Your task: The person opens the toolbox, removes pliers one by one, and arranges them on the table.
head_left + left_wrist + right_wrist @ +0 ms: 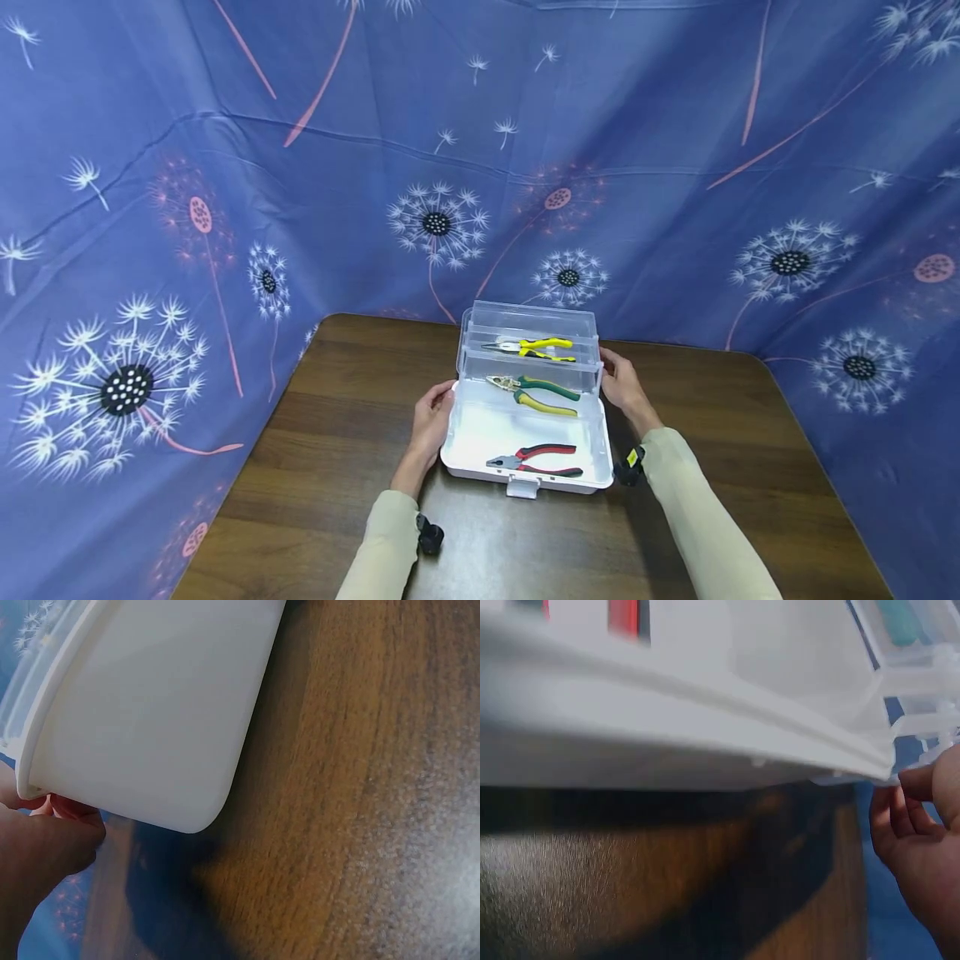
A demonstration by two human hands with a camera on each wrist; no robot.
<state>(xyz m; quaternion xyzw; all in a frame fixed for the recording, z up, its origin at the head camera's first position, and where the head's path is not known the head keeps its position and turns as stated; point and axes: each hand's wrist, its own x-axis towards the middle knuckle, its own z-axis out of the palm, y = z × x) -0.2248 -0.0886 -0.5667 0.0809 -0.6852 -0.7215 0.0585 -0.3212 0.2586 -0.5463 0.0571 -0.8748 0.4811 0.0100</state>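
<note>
A white toolbox (pixel 476 425) with clear fold-out trays stands open in the head view. My left hand (pixel 432 421) grips its left side near the back, with fingers curled at the corner under the rim (pixel 36 761). At the back right corner my right hand (pixel 624 387) pinches the box's edge between thumb and fingers; in the right wrist view the fingers (pixel 885 825) bend beneath that edge. Red-and-black pliers (pixel 551 450) lie in the white base. Green-and-yellow pliers (pixel 551 386) rest in the middle tray, and yellow long-nose pliers (pixel 551 342) in the upper one.
The box stands on a brown wooden table (pixel 330 467), towards its back edge. A blue cloth (pixel 337 233) with dandelion prints hangs behind and at both sides. A white latch (pixel 522 487) sticks out at the box's front.
</note>
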